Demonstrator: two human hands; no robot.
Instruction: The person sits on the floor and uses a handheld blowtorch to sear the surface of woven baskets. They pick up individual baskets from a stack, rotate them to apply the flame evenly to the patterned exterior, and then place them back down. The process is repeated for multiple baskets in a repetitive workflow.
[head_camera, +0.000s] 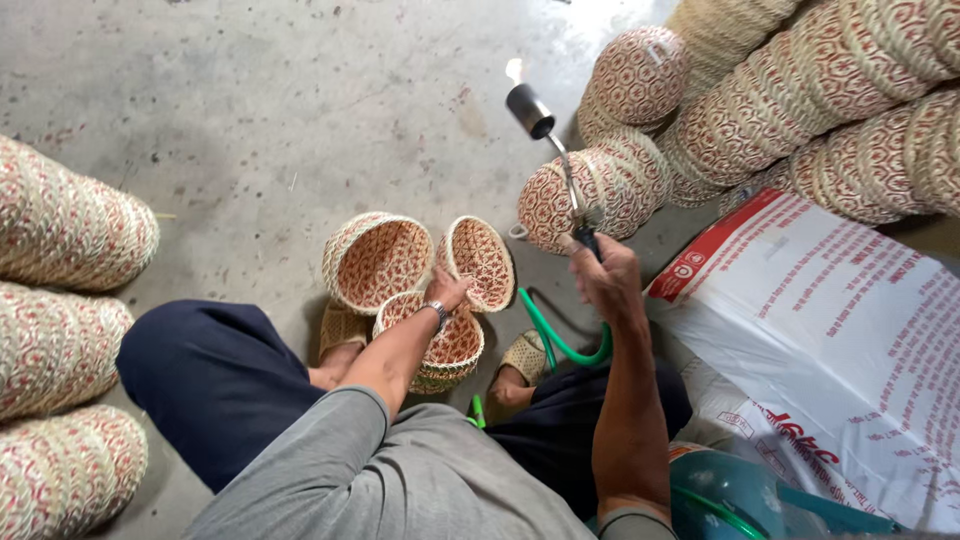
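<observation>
Head view: right hand (607, 275) grips a lit gas torch (548, 140) pointed far; left hand (452, 292) holds a small woven basket (480, 262) tilted near centre floor; judgement: keep flame moving, clear of fingers.

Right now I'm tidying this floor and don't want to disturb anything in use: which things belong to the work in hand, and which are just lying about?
In hand:
- left hand on a small basket
- right hand holding the gas torch
- green hose
- two other small baskets

Lying about:
- stacked baskets
- basket rolls
- printed sack
- teal bucket
</observation>
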